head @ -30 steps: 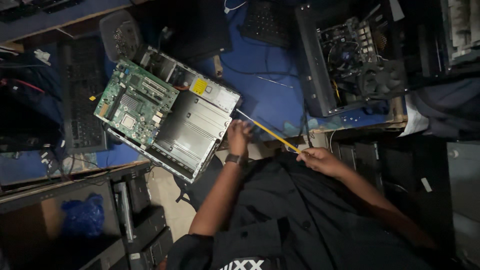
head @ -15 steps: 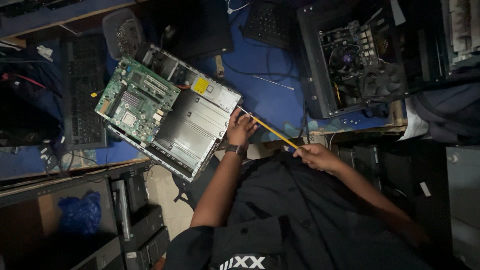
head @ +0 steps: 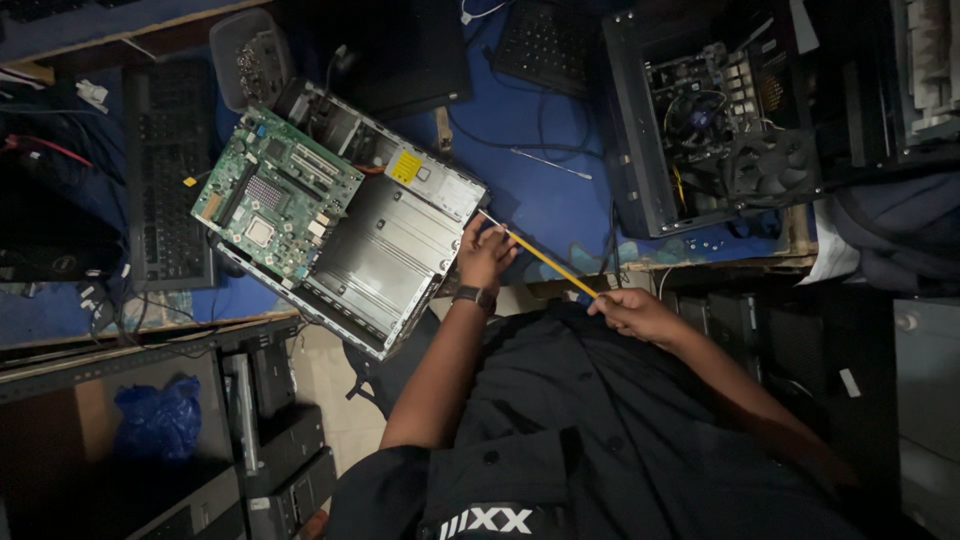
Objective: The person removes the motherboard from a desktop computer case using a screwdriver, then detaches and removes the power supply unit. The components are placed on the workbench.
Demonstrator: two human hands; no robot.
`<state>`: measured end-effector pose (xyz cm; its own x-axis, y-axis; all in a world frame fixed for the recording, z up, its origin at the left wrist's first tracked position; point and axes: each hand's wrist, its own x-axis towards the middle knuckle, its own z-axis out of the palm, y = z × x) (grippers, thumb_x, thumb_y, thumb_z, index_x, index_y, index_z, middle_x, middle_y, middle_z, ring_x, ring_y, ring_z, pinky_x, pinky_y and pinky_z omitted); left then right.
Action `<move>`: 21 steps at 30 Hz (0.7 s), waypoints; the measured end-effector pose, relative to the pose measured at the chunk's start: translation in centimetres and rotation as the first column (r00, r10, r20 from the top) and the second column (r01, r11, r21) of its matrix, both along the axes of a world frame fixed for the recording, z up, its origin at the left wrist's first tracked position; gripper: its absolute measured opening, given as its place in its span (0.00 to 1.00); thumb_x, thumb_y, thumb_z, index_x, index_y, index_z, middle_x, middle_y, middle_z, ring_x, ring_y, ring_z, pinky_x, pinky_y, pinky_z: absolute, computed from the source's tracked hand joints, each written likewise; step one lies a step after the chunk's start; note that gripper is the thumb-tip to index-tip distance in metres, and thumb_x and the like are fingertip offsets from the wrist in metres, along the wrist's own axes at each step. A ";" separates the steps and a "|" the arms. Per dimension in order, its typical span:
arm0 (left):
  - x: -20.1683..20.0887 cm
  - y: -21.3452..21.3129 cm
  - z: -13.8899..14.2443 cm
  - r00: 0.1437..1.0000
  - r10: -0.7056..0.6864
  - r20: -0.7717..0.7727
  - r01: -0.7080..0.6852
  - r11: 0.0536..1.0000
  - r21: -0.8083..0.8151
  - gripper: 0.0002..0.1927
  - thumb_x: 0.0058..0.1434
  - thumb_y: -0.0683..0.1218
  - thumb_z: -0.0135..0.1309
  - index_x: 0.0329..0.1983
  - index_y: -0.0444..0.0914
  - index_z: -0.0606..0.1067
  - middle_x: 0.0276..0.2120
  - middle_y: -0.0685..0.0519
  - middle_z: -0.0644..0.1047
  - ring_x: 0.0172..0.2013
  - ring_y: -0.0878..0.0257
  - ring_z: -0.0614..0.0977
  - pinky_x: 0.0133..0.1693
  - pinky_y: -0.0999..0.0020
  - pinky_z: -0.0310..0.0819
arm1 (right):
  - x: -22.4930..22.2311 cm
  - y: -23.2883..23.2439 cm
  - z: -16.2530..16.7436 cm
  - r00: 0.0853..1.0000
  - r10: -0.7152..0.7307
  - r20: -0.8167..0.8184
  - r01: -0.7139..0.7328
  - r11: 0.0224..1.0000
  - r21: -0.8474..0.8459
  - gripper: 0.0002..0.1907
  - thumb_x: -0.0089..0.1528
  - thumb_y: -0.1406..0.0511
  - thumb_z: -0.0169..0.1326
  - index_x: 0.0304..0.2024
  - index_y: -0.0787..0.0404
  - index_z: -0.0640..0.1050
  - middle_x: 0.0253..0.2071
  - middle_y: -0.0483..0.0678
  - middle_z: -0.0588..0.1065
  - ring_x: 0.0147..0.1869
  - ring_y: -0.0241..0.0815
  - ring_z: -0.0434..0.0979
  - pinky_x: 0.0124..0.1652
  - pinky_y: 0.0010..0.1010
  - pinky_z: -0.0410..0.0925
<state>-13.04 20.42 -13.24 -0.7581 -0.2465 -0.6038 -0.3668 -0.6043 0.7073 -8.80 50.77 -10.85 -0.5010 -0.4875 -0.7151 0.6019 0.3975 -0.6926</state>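
L hand (head: 487, 255) is gripping the edge of the open metal PC chassis (head: 385, 255) on the blue bench (head: 540, 190), fingers curled. R hand (head: 630, 312) is pinching a long yellow screwdriver (head: 545, 262), tip at the chassis corner. Green mobo (head: 275, 195) is sitting inside.

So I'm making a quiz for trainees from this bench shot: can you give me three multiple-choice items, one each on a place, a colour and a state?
1. Where does the green circuit board sit?
A. in the open metal computer case
B. on the black keyboard
C. on the person's lap

2. What colour is the shaft of the long screwdriver?
A. red
B. yellow
C. green

3. How is the right hand engaged?
A. open and flat on the table
B. closed on the screwdriver's near end
C. resting on the keyboard

Answers:
1 A, the board lies at the left end of the opened case.
2 B, the shaft shows yellow against the blue table top.
3 B, its fingers wrap the tool, while the left hand steadies it by the case's edge.
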 end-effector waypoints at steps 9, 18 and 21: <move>0.0 0.0 0.2 1.000 -0.006 0.015 0.006 1.000 -0.008 0.29 0.64 0.41 0.56 0.68 0.42 0.63 0.45 0.52 0.80 0.38 0.62 0.83 0.38 0.65 0.81 | 0.0 0.3 -1.3 1.000 -0.014 0.004 0.014 0.996 -0.092 0.19 0.70 0.57 0.47 0.47 0.67 0.80 0.20 0.37 0.64 0.20 0.28 0.59 0.21 0.22 0.57; -0.3 0.0 0.0 1.000 -0.014 0.026 0.014 1.000 -0.015 0.30 0.64 0.41 0.56 0.69 0.43 0.63 0.45 0.53 0.80 0.38 0.62 0.83 0.39 0.66 0.82 | -0.2 0.5 -1.2 1.000 0.002 0.002 -0.002 0.998 -0.060 0.20 0.69 0.57 0.47 0.46 0.68 0.79 0.19 0.39 0.63 0.19 0.30 0.56 0.19 0.24 0.53; -0.4 0.0 0.3 1.000 -0.004 0.025 0.005 1.000 -0.019 0.31 0.63 0.41 0.56 0.69 0.42 0.63 0.45 0.51 0.81 0.39 0.62 0.83 0.40 0.65 0.83 | -0.2 0.3 -1.0 1.000 -0.027 0.005 0.027 0.999 -0.022 0.20 0.68 0.55 0.50 0.44 0.66 0.81 0.20 0.40 0.66 0.19 0.31 0.58 0.20 0.25 0.54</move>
<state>-13.47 20.46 -12.90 -0.7439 -0.2545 -0.6179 -0.3874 -0.5892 0.7091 -8.99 51.05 -11.88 -0.5112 -0.4896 -0.7064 0.6151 0.3656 -0.6985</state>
